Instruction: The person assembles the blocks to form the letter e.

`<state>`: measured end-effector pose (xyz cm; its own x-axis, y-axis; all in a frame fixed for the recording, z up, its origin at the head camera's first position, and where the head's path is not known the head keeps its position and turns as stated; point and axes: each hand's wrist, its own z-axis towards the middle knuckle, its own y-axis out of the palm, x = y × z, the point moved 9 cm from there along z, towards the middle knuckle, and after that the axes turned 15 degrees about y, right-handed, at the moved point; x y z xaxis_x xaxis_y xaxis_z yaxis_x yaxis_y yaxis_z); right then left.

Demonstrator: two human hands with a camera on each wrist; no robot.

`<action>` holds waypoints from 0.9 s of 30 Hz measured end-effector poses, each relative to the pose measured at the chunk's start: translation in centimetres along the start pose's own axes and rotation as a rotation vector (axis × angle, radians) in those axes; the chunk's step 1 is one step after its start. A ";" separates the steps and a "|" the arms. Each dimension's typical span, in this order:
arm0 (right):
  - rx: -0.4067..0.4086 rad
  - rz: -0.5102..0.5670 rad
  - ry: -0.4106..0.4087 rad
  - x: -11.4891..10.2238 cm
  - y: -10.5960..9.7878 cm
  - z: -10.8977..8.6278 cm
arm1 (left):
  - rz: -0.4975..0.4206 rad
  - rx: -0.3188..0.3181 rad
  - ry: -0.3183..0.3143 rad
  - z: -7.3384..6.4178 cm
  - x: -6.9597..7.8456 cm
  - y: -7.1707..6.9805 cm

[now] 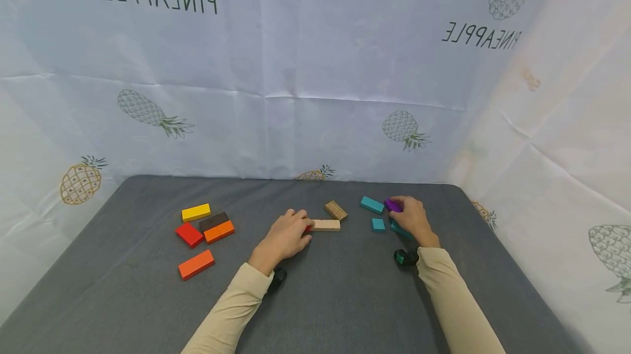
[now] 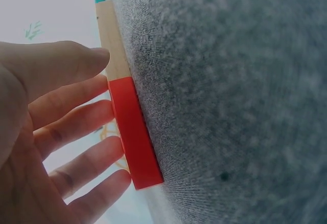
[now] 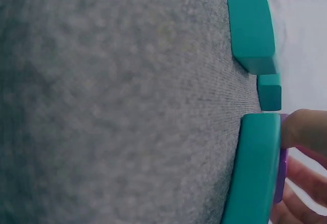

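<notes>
My left hand point(image 1: 286, 239) reaches to a red block point(image 2: 134, 132) lying end to end with a pale wooden block point(image 1: 326, 226). In the left wrist view its fingers are spread, fingertips right at the red block's far edge, and the thumb tip meets the wooden block. At the right side of the table my right hand point(image 1: 413, 218) pinches a purple block point(image 1: 392, 205) between thumb and fingers. A teal block point(image 3: 253, 170) lies in front of that hand and partly hides the purple one. Two more teal blocks, a long one point(image 1: 372, 205) and a short one point(image 1: 378, 225), lie left of it.
A brown wooden block point(image 1: 336, 210) lies behind the pale one. On the left are yellow point(image 1: 196, 212), dark brown point(image 1: 214, 221), red point(image 1: 189, 234) and orange blocks point(image 1: 196, 264). A pineapple-print cloth point(image 1: 296, 69) hangs behind the grey-covered table point(image 1: 335, 299).
</notes>
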<state>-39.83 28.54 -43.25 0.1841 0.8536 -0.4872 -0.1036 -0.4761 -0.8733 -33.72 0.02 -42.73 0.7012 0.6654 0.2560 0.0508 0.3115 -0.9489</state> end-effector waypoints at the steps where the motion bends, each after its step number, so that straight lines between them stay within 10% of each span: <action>1: 0.013 0.002 -0.015 -0.1 -0.1 0.0 | 0.000 0.000 0.001 0.0 0.0 0.0; 27: -0.007 0.103 -0.196 -5.2 -0.2 -0.4 | -0.006 0.007 0.003 -0.1 0.0 -0.1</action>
<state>-40.40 24.08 -40.54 -0.0204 0.8246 -0.5653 -0.1052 -0.5641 -0.8190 -33.68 -0.03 -42.68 0.7033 0.6613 0.2610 0.0500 0.3203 -0.9460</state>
